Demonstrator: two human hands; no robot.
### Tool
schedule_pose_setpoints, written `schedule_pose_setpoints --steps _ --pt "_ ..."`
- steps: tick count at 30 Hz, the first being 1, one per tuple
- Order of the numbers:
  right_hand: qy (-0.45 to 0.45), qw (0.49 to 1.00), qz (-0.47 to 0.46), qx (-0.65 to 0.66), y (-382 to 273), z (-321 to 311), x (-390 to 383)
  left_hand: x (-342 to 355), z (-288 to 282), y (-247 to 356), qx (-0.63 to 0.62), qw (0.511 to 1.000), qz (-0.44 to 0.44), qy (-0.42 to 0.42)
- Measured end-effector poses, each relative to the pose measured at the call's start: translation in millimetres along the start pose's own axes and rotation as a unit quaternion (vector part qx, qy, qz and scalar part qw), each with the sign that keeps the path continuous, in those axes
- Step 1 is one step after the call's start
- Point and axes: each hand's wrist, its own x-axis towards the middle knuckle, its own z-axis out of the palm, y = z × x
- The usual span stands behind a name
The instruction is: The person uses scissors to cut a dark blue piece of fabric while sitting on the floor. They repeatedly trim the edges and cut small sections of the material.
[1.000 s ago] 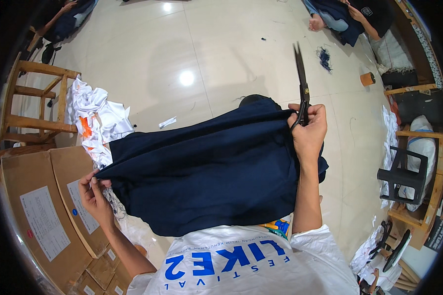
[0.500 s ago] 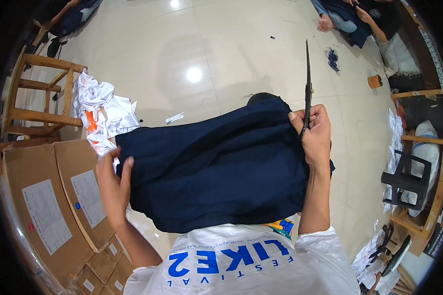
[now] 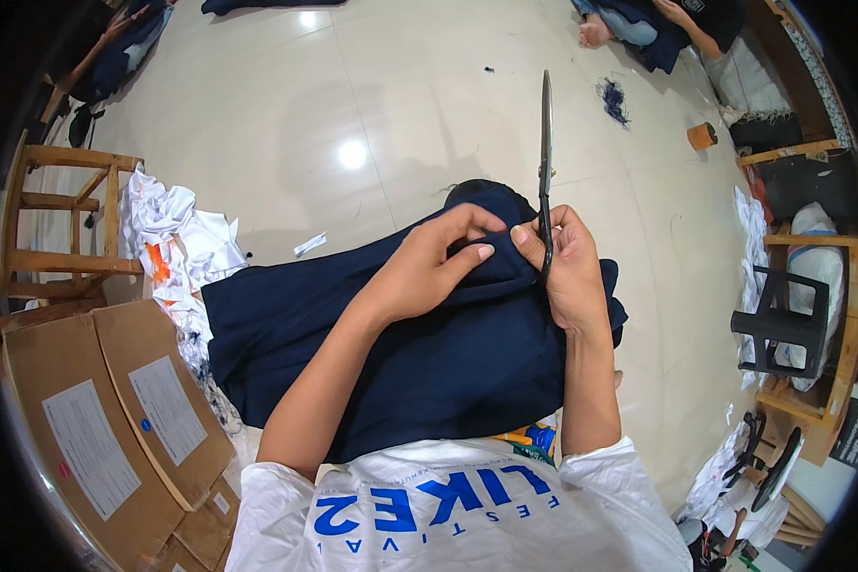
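Across my lap lies a dark navy cloth [image 3: 419, 372], wide and loosely folded. My right hand [image 3: 574, 272] is closed round the black handles of a pair of scissors [image 3: 545, 162], whose long blades point away from me. The right thumb also rests by the cloth's upper right part. Close beside it, my left hand [image 3: 429, 262] hovers over the cloth, thumb and forefinger apart with a gap between them. Its other fingers are curled and partly hidden. I cannot tell whether those fingers touch the fabric.
Cardboard boxes [image 3: 76, 419] stand at the left, below a wooden stool [image 3: 71, 205]. White fabric pieces [image 3: 186, 234] lie beside them. A black plastic stool [image 3: 782, 319] is at the right. Navy thread scraps [image 3: 614, 102] lie on the tiled floor. Other people sit at both far corners.
My left hand has moved from the cloth's left end rightward to near my right hand. The view has shifted slightly, and the scissors stay in my right hand.
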Motion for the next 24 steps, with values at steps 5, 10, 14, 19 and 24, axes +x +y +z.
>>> schedule_pose_setpoints --steps 5,10,14,19,24 --pt "0.017 0.999 0.036 0.011 8.7 -5.0 5.3 -6.6 -7.8 15.0 -0.089 0.987 -0.134 -0.018" --pt "0.022 0.997 0.059 0.037 13.6 -4.8 6.6 -10.7 4.4 7.7 -0.134 0.990 -0.038 0.024" --pt "0.023 0.995 0.081 0.053 15.6 -8.4 8.0 -10.3 9.3 3.3 -0.049 0.997 0.030 0.042" --pt "0.022 0.996 0.068 0.048 13.5 -5.1 6.8 -9.8 7.3 1.4 0.014 0.998 -0.011 0.053" --pt "0.021 0.995 0.078 0.056 12.8 -5.3 6.5 -14.0 7.7 -3.4 -0.086 0.990 -0.018 0.107"
